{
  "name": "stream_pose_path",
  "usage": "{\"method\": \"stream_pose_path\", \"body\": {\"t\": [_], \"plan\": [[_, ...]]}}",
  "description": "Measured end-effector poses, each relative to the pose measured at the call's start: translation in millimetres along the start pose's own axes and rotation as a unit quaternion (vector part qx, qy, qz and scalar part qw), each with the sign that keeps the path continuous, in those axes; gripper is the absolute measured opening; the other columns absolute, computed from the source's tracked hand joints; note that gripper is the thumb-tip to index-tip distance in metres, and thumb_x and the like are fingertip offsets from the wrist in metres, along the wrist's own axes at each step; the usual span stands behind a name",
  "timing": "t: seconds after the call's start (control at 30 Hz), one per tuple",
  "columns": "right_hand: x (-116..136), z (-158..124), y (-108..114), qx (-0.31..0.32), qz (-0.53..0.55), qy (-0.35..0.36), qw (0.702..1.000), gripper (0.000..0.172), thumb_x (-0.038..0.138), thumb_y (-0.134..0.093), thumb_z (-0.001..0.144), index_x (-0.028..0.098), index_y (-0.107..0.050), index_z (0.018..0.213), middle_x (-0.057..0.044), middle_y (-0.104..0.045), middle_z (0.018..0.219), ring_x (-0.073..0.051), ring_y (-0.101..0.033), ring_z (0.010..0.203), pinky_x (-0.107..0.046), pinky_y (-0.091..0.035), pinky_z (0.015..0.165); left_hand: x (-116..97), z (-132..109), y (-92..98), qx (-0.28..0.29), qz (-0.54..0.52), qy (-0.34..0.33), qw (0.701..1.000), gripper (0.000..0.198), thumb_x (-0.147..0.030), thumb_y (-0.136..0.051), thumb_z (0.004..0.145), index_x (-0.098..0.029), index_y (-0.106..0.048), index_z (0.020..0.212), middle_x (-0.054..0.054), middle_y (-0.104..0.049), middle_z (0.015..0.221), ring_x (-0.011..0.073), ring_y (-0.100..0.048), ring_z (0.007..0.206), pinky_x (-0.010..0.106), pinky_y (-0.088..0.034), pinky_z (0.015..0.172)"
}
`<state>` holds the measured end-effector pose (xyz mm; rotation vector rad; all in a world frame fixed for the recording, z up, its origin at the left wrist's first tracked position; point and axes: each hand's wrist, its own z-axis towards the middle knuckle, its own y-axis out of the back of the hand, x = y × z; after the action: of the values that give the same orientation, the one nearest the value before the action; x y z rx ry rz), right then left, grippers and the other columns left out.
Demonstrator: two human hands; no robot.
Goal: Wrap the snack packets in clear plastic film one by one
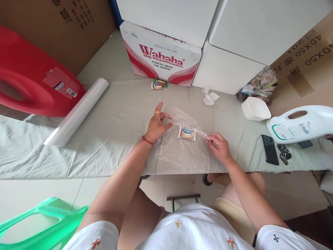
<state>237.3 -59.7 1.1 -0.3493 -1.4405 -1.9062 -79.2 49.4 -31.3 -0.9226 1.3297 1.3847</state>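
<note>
A sheet of clear plastic film (179, 156) lies spread and wrinkled on the cloth-covered table. On top of it rests a small packaged biscuit (187, 133) in a white wrapper with blue print. My right hand (220, 147) pinches the film's right edge between thumb and fingers. At the film's upper left edge is my left hand (157, 126), its index finger raised and its thumb apart from the other fingers. Two small packaged snacks (159, 84) lie farther back, one wrapped in white and one in brown and green.
A roll of film (78, 111) lies left, beside a red jug (39, 76). Behind stand a Wahaha carton (162, 55) and white boxes. Crumpled tissue (209, 97), a white bowl (256, 108), a white detergent bottle (301, 123), a phone (270, 149) and keys (284, 153) sit right.
</note>
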Motion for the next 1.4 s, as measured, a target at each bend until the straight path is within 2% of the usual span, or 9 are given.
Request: {"method": "stream_pose_path", "body": {"t": [0.17,0.4,0.57,0.67,0.8,0.93,1.03,1.17,1.4], "plan": [[-2,-9,-1,0.02,0.008,0.044,0.999,0.025,0.019,-0.055,0.101,0.029,-0.075,0.111,-0.004,-0.065,0.097,-0.018,-0.067,0.086,-0.033,-0.056,0.075,-5,3,9.6,0.021,-0.014,-0.068,0.997,0.038,-0.035,-0.071,0.081,-0.022,-0.079,0.116,0.004,-0.072,0.087,0.0217,-0.061,0.094,0.043,-0.049,0.101],[-18,-23,-6,0.068,0.0,0.092,0.993,0.039,0.011,-0.049,0.1,0.031,-0.077,0.117,-0.005,-0.064,0.097,-0.02,-0.063,0.087,-0.035,-0.057,0.075,-5,-6,38.3,0.127,0.091,-0.126,0.98,0.019,-0.016,-0.059,0.078,-0.02,-0.073,0.065,0.006,-0.071,0.086,0.023,-0.057,0.102,0.044,-0.046,0.1],[-22,-26,3,0.096,-0.014,0.097,0.991,0.037,0.014,-0.052,0.1,0.033,-0.075,0.123,-0.008,-0.067,0.104,-0.024,-0.061,0.094,-0.041,-0.057,0.081,-7,-25,54.2,0.24,0.251,-0.142,0.927,0.023,-0.01,-0.054,0.072,-0.021,-0.074,0.069,0.005,-0.074,0.096,0.0262,-0.058,0.104,0.049,-0.04,0.1],[-17,-34,15,0.136,-0.012,0.109,0.985,0.031,0.026,-0.064,0.099,0.031,-0.073,0.128,-0.011,-0.067,0.122,-0.027,-0.062,0.109,-0.047,-0.058,0.093,-11,-35,54.4,0.213,0.286,-0.118,0.927,0.028,-0.026,-0.055,0.089,-0.02,-0.072,0.068,0.006,-0.072,0.095,0.0257,-0.058,0.098,0.048,-0.039,0.095],[-6,-53,25,0.181,-0.029,0.109,0.977,0.057,0.045,-0.082,0.088,0.027,-0.066,0.14,-0.016,-0.06,0.142,-0.034,-0.057,0.129,-0.055,-0.055,0.105,-15,-40,38.7,0.175,0.365,-0.12,0.906,0.048,-0.045,-0.059,0.096,-0.018,-0.061,0.057,0.009,-0.066,0.081,0.0261,-0.053,0.09,0.045,-0.038,0.087],[3,-73,19,0.155,-0.039,0.113,0.981,0.033,0.032,-0.079,0.092,0.028,-0.074,0.124,-0.013,-0.064,0.137,-0.032,-0.059,0.125,-0.053,-0.056,0.103,-19,-45,17.8,0.142,0.386,-0.195,0.891,0.014,-0.024,-0.062,0.091,-0.019,-0.076,0.091,0.011,-0.067,0.101,0.0273,-0.052,0.098,0.042,-0.039,0.083],[9,-80,10,0.11,-0.039,0.111,0.987,0.016,0.02,-0.071,0.096,0.029,-0.078,0.108,-0.009,-0.072,0.114,-0.028,-0.062,0.112,-0.047,-0.059,0.092,-18,-52,5.9,0.187,0.366,-0.261,0.873,0.047,-0.003,-0.048,0.088,-0.025,-0.076,0.118,0.01,-0.067,0.114,0.0246,-0.053,0.101,0.039,-0.039,0.084],[20,-78,8,0.094,-0.047,0.114,0.988,0.016,0.014,-0.067,0.097,0.026,-0.076,0.102,-0.007,-0.073,0.099,-0.026,-0.059,0.102,-0.043,-0.058,0.085,-14,-55,-3.5,0.303,0.342,-0.268,0.848,0.059,0.001,-0.041,0.09,-0.03,-0.078,0.123,0.007,-0.066,0.101,0.0213,-0.053,0.089,0.035,-0.039,0.078],[45,-40,27,0.056,-0.038,0.119,0.991,0.011,0.016,-0.062,0.099,0.026,-0.068,0.098,-0.009,-0.07,0.116,-0.028,-0.057,0.114,-0.049,-0.053,0.098,-16,-51,-4.6,0.336,0.341,-0.227,0.848,0.059,0.002,-0.044,0.085,-0.03,-0.08,0.119,0.006,-0.063,0.092,0.0225,-0.057,0.087,0.034,-0.04,0.076]]}}
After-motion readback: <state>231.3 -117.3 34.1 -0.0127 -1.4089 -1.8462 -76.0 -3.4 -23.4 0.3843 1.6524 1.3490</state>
